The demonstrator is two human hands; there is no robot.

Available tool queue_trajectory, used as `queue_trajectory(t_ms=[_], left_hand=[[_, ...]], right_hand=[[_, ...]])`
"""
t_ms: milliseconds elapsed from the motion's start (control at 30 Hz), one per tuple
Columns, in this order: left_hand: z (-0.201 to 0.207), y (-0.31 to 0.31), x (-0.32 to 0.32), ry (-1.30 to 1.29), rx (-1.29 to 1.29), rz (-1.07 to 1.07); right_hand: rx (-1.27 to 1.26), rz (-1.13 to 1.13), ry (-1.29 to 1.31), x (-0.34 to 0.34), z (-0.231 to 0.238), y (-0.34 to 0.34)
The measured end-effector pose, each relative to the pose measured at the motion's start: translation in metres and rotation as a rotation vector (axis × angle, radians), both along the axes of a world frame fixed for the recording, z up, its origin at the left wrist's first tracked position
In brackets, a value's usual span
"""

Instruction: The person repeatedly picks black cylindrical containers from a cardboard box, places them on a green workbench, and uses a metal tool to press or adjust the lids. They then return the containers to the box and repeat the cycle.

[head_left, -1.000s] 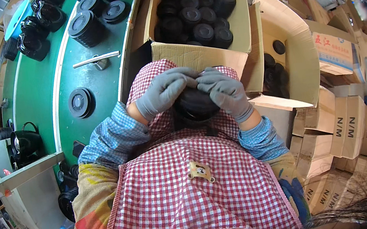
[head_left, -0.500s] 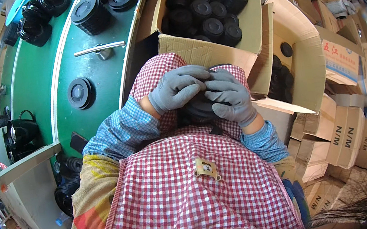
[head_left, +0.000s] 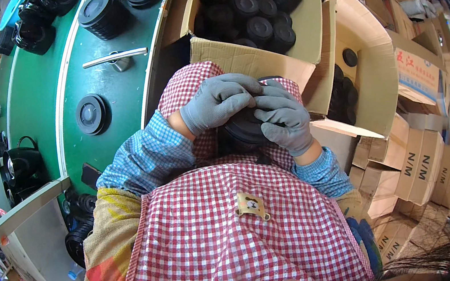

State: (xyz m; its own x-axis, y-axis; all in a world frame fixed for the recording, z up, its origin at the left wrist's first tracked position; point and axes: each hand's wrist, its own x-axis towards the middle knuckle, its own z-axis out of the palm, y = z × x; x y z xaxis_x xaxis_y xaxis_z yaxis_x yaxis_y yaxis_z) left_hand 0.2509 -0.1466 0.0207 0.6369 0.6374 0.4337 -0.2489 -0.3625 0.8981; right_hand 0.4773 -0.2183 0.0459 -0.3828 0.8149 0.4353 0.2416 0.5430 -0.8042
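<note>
In my lap sits a round black plastic piece (head_left: 242,129), disc-shaped on top, partly covered by my hands. My left hand (head_left: 219,104), in a grey glove, curls over its far left edge with bent fingers. My right hand (head_left: 285,116), gloved alike, closes around the piece's right side, thumb toward the front. The fingertips of both hands meet near the top of the piece, and what lies beneath them is hidden. A red-checked apron (head_left: 218,216) covers my lap under the piece.
On the green table (head_left: 86,154) at left lie a black disc (head_left: 92,114), a metal tool with a bar handle (head_left: 117,58) and a stack of black discs (head_left: 102,14). Ahead stands a cardboard box (head_left: 254,64) of black round parts; a second open box (head_left: 368,57) is at right.
My view has shifted slightly. Both hands stay on the black piece with small finger movements, and more of its top now shows between them.
</note>
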Motion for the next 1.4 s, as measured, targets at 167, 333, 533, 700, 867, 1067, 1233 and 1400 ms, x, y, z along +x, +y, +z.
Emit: queue_trajectory(t_ms=[167,333,533,700,867,1067,1233,1400], left_hand=[[0.006,0.001,0.003,0.020,-0.082,-0.007],[0.001,0.011,0.008,0.031,-0.102,0.001],[-0.002,0.015,0.008,0.081,-0.063,-0.049],[0.006,0.008,0.000,0.081,0.152,-0.101],[0.017,-0.013,-0.015,0.171,0.272,0.023],[-0.004,-0.015,-0.020,0.269,0.103,-0.012],[0.037,-0.009,-0.016,0.549,0.411,0.113],[0.051,-0.034,0.008,0.727,0.532,0.163]], right_hand=[[-0.016,-0.038,0.037,-0.004,0.005,0.000],[0.007,-0.094,0.048,-0.002,-0.004,0.004],[0.055,-0.100,0.023,-0.003,-0.002,0.005],[-0.018,-0.012,-0.007,0.017,-0.019,0.001],[-0.390,-0.050,0.150,0.020,-0.018,-0.010],[-0.227,-0.229,-0.088,0.003,-0.020,-0.028],[-0.269,-0.182,0.021,0.023,-0.011,-0.003],[-0.046,-0.179,0.036,0.007,-0.041,0.009]])
